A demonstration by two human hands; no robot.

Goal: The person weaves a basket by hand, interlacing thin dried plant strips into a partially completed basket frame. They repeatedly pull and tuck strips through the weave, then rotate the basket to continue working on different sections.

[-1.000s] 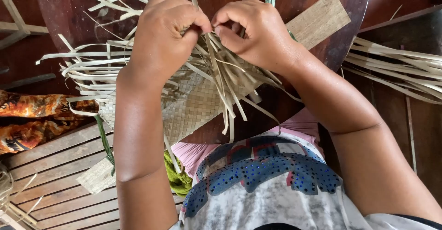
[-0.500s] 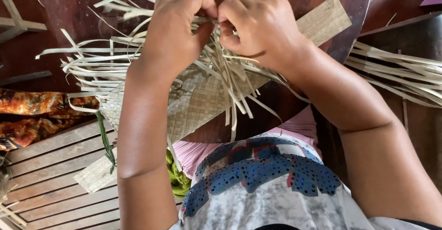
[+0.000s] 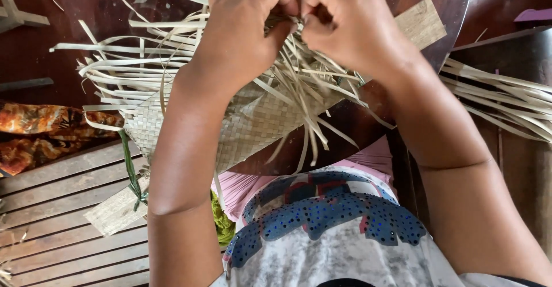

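A half-woven mat of pale dried leaf strips [image 3: 253, 123] lies across a dark round wooden table [image 3: 75, 11], its loose strip ends fanning out left and down. My left hand [image 3: 241, 34] pinches a few loose strips at the top of the weave. Close beside it, my right hand [image 3: 351, 28] grips other strips, fingertips nearly touching the left ones. A flat wooden slat [image 3: 422, 22] runs diagonally under the mat, its other end showing at the lower left [image 3: 115, 212].
A bundle of loose leaf strips [image 3: 506, 97] lies at the right on a dark surface. An orange patterned cloth [image 3: 46, 132] sits at the left. Slatted wooden flooring [image 3: 63, 229] is below. A green strip [image 3: 129, 166] hangs beside the mat.
Both hands have shifted slightly up in the view and drawn closer together on the strips. The mat itself has hardly moved.
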